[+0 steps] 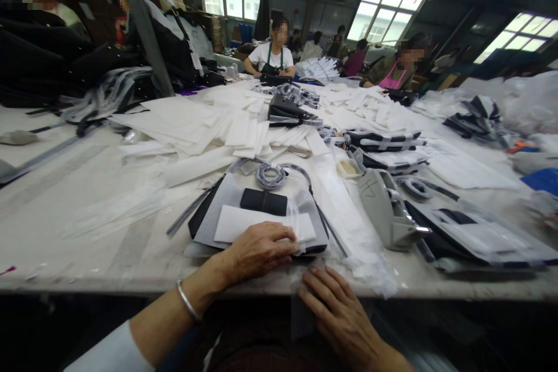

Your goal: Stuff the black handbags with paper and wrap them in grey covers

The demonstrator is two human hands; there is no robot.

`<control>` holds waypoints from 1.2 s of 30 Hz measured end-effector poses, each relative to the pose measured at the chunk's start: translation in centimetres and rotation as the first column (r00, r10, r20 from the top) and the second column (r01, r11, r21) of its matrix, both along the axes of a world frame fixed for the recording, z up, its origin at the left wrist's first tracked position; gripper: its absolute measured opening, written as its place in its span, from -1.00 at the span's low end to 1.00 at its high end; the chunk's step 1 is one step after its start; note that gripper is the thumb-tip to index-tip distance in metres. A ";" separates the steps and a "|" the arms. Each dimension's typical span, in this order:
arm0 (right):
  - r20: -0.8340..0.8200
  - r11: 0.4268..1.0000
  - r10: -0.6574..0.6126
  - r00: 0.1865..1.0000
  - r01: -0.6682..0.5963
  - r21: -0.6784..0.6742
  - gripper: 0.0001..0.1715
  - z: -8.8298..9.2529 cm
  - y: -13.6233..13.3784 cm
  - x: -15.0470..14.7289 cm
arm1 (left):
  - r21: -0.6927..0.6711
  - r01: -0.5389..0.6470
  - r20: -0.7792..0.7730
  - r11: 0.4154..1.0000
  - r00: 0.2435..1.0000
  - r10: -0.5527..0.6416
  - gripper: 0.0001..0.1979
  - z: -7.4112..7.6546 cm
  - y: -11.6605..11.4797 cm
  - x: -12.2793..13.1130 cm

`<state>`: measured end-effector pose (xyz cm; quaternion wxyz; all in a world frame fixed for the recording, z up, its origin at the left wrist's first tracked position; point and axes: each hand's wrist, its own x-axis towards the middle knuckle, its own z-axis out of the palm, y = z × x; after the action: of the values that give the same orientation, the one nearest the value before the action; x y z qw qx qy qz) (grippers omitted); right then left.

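Note:
A black bag (322,242), partly covered by a pale tissue sheet (204,226), lies flat in front of me. On it are a folded white padding sheet (235,224) and a small black pouch (261,201). My left hand (261,247) rests over the padding's front edge, its fingers laid together beside a clear film strip (300,221). Nearer the table edge, my right hand (337,305) is spread over a translucent sheet (301,317) that hangs down. A wrapped strap coil (270,176) sits behind the pouch.
A grey tape dispenser (383,209) stands to the right, near another wrapped bag (471,232). White sheets (196,122) are heaped beyond my bag. Several people work around the table, one in a green apron (274,58) opposite. A metal post (143,29) rises at the left.

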<state>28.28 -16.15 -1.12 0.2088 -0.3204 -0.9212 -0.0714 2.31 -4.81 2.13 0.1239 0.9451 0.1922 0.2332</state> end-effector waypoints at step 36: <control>-0.129 0.862 0.101 0.986 -0.152 -0.483 -0.71 9.2 11.0 -3.4 | -0.200 -0.403 0.274 0.893 0.852 0.446 -0.76 -1.3 -3.1 3.4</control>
<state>24.92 -5.14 8.04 0.1704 -0.3049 -0.9165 0.1949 5.69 -7.94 0.82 0.1619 0.8195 0.3896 0.3879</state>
